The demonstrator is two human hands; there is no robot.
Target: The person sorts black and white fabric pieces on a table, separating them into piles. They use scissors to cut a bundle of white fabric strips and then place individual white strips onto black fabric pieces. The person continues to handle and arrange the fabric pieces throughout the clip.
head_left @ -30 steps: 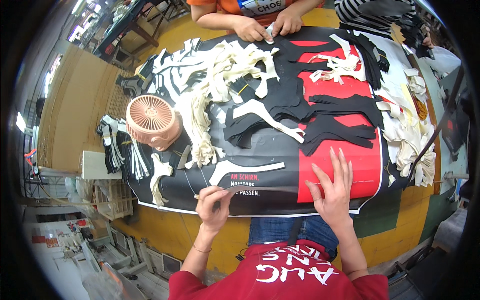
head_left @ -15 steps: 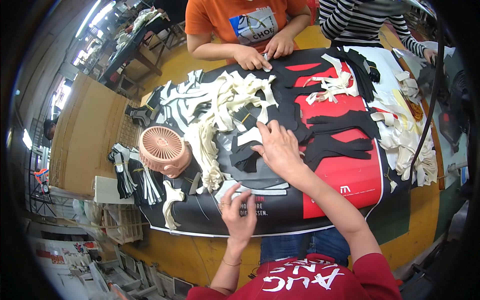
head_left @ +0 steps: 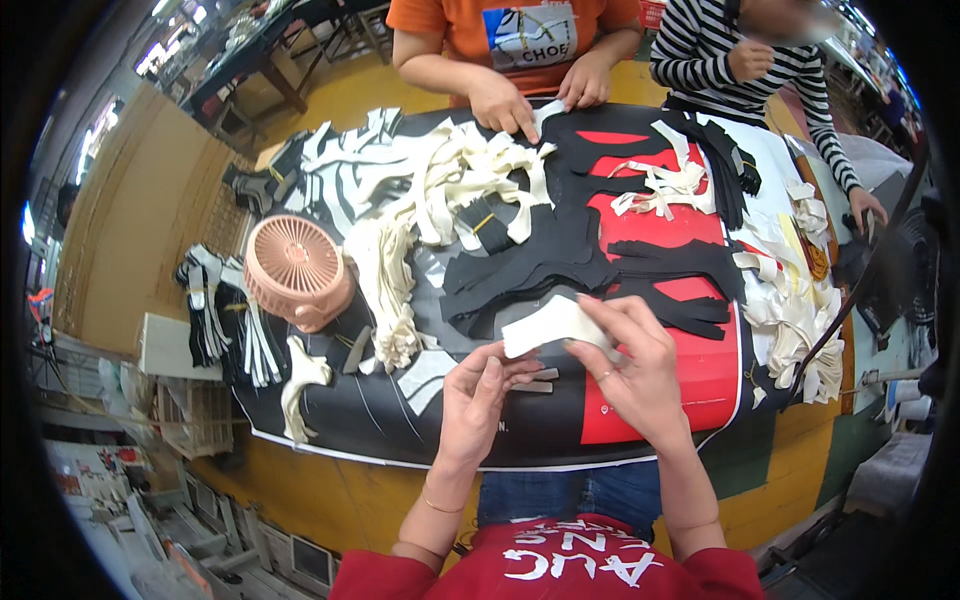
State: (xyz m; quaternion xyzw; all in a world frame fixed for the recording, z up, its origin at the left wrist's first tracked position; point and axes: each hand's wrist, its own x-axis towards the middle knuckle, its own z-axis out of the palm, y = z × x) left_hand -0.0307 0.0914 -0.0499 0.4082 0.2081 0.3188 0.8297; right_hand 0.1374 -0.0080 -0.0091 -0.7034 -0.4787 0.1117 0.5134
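Between thumb and fingers, my right hand (head_left: 640, 372) pinches a white fabric piece (head_left: 556, 328) with a curved outline by its right part. The piece is held above the near side of the black pile. At the piece's left end is my left hand (head_left: 474, 398), its fingers bent and the thumb apart; whether they touch the fabric is unclear. Just beyond lie stacked black fabric pieces (head_left: 530, 270). On the table to the left of my left hand rests a grey-white fabric piece (head_left: 426, 378); pale strip ends (head_left: 540, 381) show beside its fingers.
Heaps of cream fabric pieces (head_left: 385, 270) and a pink fan (head_left: 298, 270) stand left. Tied black-and-white bundles (head_left: 205, 300) lie beyond the fan. At right are more cream pieces (head_left: 790, 320). Opposite, a person in orange (head_left: 425, 50) handles a pale piece; another wears stripes (head_left: 690, 50).
My right hand has lifted the white piece off the black pile and drawn it nearer. My left hand has moved up beside it. The person in stripes now has a raised hand in view.
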